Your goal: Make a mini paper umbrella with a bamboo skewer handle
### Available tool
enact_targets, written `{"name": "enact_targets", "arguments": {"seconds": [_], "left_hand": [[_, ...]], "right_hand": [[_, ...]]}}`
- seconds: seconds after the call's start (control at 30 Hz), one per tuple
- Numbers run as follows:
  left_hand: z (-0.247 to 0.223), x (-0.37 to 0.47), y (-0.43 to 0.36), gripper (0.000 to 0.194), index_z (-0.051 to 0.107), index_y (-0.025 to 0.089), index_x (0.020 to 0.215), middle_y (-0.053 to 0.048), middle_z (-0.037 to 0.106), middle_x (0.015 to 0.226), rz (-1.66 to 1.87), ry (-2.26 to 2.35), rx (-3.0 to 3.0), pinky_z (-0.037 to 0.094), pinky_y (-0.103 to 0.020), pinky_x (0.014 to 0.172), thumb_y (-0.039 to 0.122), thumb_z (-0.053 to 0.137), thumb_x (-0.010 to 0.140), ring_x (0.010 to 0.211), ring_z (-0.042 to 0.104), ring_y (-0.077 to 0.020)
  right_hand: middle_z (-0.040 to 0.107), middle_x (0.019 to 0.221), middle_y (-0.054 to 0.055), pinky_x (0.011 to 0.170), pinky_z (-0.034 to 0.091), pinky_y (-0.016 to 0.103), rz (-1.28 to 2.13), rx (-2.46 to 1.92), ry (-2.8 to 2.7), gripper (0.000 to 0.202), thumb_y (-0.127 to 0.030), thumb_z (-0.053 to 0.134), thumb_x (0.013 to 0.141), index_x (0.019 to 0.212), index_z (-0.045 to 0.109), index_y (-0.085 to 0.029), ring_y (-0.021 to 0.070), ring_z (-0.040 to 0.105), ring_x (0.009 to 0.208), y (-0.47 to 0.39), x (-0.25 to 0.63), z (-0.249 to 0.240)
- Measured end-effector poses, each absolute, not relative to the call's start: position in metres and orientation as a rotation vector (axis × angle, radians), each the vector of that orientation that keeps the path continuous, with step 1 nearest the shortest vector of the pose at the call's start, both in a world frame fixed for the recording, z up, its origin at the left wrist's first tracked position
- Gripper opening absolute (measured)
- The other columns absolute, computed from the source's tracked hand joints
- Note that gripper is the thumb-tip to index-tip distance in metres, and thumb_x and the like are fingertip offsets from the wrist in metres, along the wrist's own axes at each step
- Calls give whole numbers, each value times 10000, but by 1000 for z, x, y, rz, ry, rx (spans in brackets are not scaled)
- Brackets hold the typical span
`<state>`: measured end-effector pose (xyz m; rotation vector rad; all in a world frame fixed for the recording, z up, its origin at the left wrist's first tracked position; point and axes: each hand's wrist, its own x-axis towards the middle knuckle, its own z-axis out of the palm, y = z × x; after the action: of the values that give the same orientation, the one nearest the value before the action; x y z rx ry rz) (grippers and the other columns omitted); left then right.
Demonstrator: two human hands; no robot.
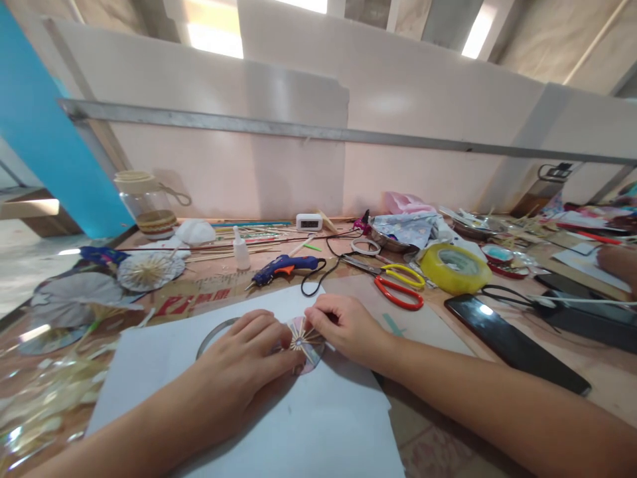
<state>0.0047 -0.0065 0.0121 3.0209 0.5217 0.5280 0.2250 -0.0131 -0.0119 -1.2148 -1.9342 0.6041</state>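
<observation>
On a white sheet of paper (318, 425) lies a small round disc (312, 357) with thin sticks (298, 341) spread out from its centre like spokes. My left hand (249, 358) rests over the disc's left side, fingers bent, thumb and fingertips pressing its edge. At the upper right edge, my right hand (346, 328) is closed, with thumb and forefinger pinched together by the stick ends; what lies between them is too small to make out. A grey ring (212, 337) shows partly beneath my left hand.
Beyond the paper lie a blue glue gun (283, 267), a small bottle (241, 252), scissors (398, 282) and yellow tape (454, 267). A black phone (517, 342) is by my right forearm. Pleated fans (150, 270) stand left. Another person's hand (617, 261) is far right.
</observation>
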Motion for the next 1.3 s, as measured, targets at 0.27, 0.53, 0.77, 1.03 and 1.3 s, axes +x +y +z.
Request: {"name": "enact_targets", "arguments": {"seconds": [0.27, 0.53, 0.77, 1.03, 1.3], "left_hand": [[8, 3, -5, 146, 625, 217, 1000, -42, 632, 954, 634, 622, 3000, 397, -403, 928, 183, 488, 959, 934, 535, -222], [9, 2, -10, 268, 586, 200, 915, -33, 630, 909, 648, 734, 2966, 366, -438, 965, 429, 687, 820, 922, 556, -250], [3, 1, 5, 341, 565, 197, 1213, -51, 693, 1081, 811, 736, 3144, 281, -426, 1094, 343, 647, 917, 1056, 591, -243], [-1, 1, 4, 193, 570, 169, 1123, -76, 666, 1035, 892, 1004, 2975, 383, -438, 964, 206, 531, 938, 1024, 560, -258], [3, 1, -1, 138, 679, 234, 921, -40, 608, 957, 794, 842, 2912, 392, -446, 947, 193, 547, 913, 946, 513, -227]], "right_hand": [[639, 721, 16, 674, 421, 260, 587, -1242, -1934, 273, -238, 504, 949, 763, 690, -167, 149, 584, 716, -15, 227, -12], [694, 842, 36, 675, 436, 282, 633, -1300, -1837, 208, -261, 487, 943, 942, 672, -167, 165, 600, 743, -13, 228, -11], [729, 918, 50, 734, 487, 314, 769, -1292, -1825, 214, -281, 488, 960, 1065, 647, -184, 189, 659, 827, -14, 228, -14], [693, 1102, 99, 914, 489, 395, 632, -1313, -1930, 289, -138, 437, 948, 1147, 644, -169, 228, 631, 1037, -11, 229, -20], [666, 1137, 114, 957, 469, 417, 602, -1352, -1964, 318, -94, 471, 911, 1180, 628, -152, 236, 591, 1074, -11, 228, -20]]}}
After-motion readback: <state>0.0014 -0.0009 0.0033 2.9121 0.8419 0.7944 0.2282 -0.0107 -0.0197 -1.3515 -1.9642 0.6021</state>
